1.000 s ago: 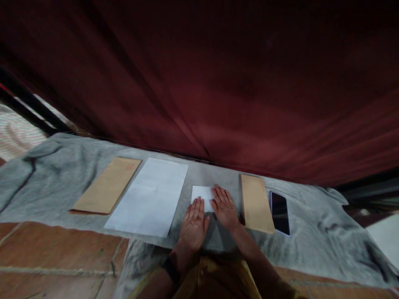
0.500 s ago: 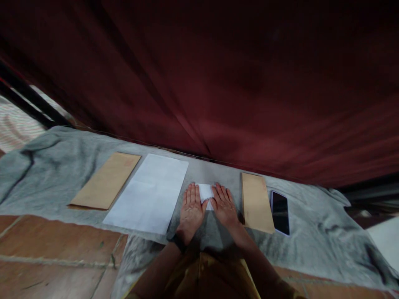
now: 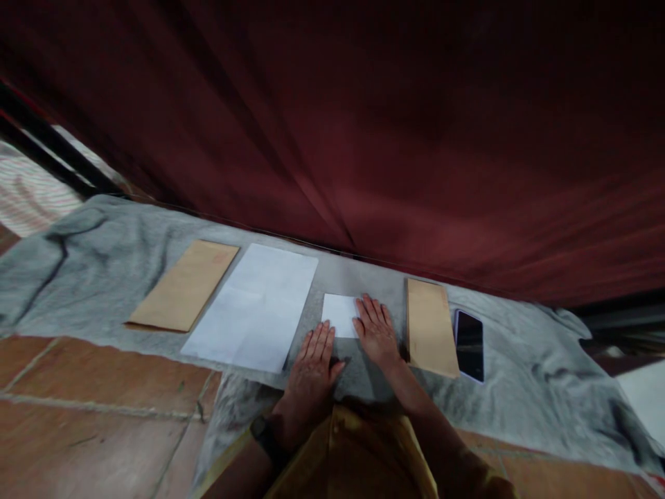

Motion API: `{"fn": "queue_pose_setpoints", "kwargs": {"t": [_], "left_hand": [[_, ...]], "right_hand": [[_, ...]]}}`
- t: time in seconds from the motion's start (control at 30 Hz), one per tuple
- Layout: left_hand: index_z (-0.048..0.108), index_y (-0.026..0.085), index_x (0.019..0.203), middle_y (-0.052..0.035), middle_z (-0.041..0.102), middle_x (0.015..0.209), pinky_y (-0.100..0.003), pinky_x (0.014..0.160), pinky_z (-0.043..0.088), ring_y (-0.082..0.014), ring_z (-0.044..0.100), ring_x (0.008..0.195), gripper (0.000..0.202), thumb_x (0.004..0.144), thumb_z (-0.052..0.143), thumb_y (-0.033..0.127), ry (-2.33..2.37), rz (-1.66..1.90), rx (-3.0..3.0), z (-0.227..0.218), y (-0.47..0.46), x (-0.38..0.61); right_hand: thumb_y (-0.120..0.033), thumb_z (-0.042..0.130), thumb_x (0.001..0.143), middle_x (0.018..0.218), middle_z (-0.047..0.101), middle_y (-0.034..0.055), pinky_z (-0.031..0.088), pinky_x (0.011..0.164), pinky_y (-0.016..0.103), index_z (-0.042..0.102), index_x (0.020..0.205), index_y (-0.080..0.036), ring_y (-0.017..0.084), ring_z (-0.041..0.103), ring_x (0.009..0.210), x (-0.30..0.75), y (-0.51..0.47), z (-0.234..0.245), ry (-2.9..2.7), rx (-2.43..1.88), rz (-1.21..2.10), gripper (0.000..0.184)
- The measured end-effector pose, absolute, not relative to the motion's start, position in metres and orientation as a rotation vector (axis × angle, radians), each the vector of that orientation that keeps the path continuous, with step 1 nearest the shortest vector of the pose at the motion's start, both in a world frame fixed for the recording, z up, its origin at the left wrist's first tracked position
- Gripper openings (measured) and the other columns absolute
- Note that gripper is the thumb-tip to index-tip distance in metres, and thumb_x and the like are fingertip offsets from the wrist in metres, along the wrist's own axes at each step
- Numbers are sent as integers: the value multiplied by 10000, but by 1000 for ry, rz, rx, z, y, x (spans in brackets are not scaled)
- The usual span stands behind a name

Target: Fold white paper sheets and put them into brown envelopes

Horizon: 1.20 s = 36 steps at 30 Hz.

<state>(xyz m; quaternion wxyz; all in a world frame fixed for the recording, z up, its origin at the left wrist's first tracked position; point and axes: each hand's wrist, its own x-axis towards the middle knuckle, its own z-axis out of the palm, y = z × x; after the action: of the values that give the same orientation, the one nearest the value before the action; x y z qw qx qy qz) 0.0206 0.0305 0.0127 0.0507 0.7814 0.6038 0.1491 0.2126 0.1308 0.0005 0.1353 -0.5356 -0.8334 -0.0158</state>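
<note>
A small white piece of folded-looking paper (image 3: 340, 315) lies flat on the grey cloth (image 3: 358, 277) in front of me. My right hand (image 3: 377, 334) rests open with its fingers over the paper's right edge. Just below the paper's lower left corner is my left hand (image 3: 314, 367), fingers stretched out and the thumb apart, its fingertips at or near that corner. On the left wrist is a dark band. To the left of the hands lies a large white sheet (image 3: 254, 308), and a brown paper envelope or folder (image 3: 433, 329) lies to the right.
Another brown envelope or folder (image 3: 184, 284) lies left of the large sheet. A phone (image 3: 470, 346) with a dark screen is at the right. Behind the cloth hangs a dark red curtain (image 3: 364, 159). Terracotta tiles (image 3: 104, 371) show in front.
My left hand has drawn back off the small paper toward me, uncovering its left side. The right hand stays on the right edge. The view has shifted slightly.
</note>
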Motion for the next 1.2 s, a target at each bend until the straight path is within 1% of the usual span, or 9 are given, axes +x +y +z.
{"fn": "queue_pose_setpoints", "kwargs": {"t": [0.13, 0.23, 0.4, 0.5, 0.63, 0.77, 0.83, 0.97, 1.2], "left_hand": [[284, 61, 1579, -207, 380, 1616, -496, 1226, 352, -301, 320, 1526, 744, 989, 497, 462, 1783, 483, 2443, 11, 31, 14], [309, 36, 1560, -232, 397, 1599, -526, 1221, 349, -319, 325, 1522, 729, 1001, 481, 471, 1780, 525, 2498, 10, 33, 16], [396, 107, 1533, -157, 414, 1609, -491, 1224, 351, -286, 339, 1519, 635, 1011, 479, 459, 1677, 544, 2539, 9, 35, 26], [393, 117, 1538, -147, 399, 1619, -486, 1233, 337, -279, 324, 1526, 631, 1009, 485, 449, 1676, 546, 2521, 6, 34, 26], [397, 76, 1528, -180, 386, 1619, -493, 1237, 324, -284, 307, 1533, 619, 1011, 471, 408, 1661, 555, 2536, 6, 31, 25], [361, 41, 1539, -195, 358, 1630, -483, 1248, 296, -279, 269, 1547, 619, 1014, 441, 360, 1649, 543, 2554, 11, 30, 25], [364, 38, 1538, -200, 352, 1631, -478, 1248, 289, -287, 265, 1548, 646, 1020, 435, 416, 1646, 518, 2568, 14, 30, 25], [375, 22, 1530, -222, 349, 1625, -480, 1243, 287, -311, 278, 1541, 724, 1011, 429, 524, 1688, 462, 2580, 13, 28, 24], [285, -24, 1563, -253, 309, 1630, -490, 1248, 268, -336, 269, 1542, 862, 993, 396, 612, 1872, 341, 2530, 15, 18, 22]], "right_hand": [[-358, 409, 1077, 1617, 404, 81, 238, 1230, 484, 378, 1581, -208, 263, 349, 1500, 213, 131, 0, -2422, -1544, -49, 527], [-359, 401, 1079, 1627, 385, 79, 233, 1235, 485, 386, 1578, -200, 266, 338, 1506, 213, 130, 0, -2419, -1546, -45, 524], [-345, 410, 1074, 1630, 379, 90, 228, 1241, 498, 428, 1556, -185, 275, 328, 1512, 211, 132, 4, -2410, -1577, -25, 508], [-325, 402, 1072, 1639, 355, 116, 221, 1244, 526, 424, 1554, -152, 291, 307, 1522, 206, 125, 11, -2390, -1595, 3, 513], [-306, 349, 1082, 1650, 338, 109, 259, 1249, 482, 389, 1568, -141, 242, 294, 1532, 195, 96, 18, -2506, -1409, 133, 515], [-326, 325, 1087, 1654, 325, 112, 277, 1250, 479, 264, 1616, -132, 228, 280, 1540, 201, 61, 14, -2572, -1289, 161, 567], [-337, 325, 1087, 1657, 315, 127, 292, 1242, 487, 216, 1629, -127, 246, 287, 1538, 211, 51, 11, -2550, -1338, 137, 591], [-359, 331, 1089, 1650, 326, 146, 300, 1231, 507, 191, 1637, -134, 274, 339, 1513, 228, 46, 7, -2524, -1400, 74, 609], [-424, 327, 1089, 1640, 336, 188, 358, 1192, 529, 157, 1639, -121, 309, 361, 1492, 235, 41, 1, -2429, -1459, -5, 651]]}}
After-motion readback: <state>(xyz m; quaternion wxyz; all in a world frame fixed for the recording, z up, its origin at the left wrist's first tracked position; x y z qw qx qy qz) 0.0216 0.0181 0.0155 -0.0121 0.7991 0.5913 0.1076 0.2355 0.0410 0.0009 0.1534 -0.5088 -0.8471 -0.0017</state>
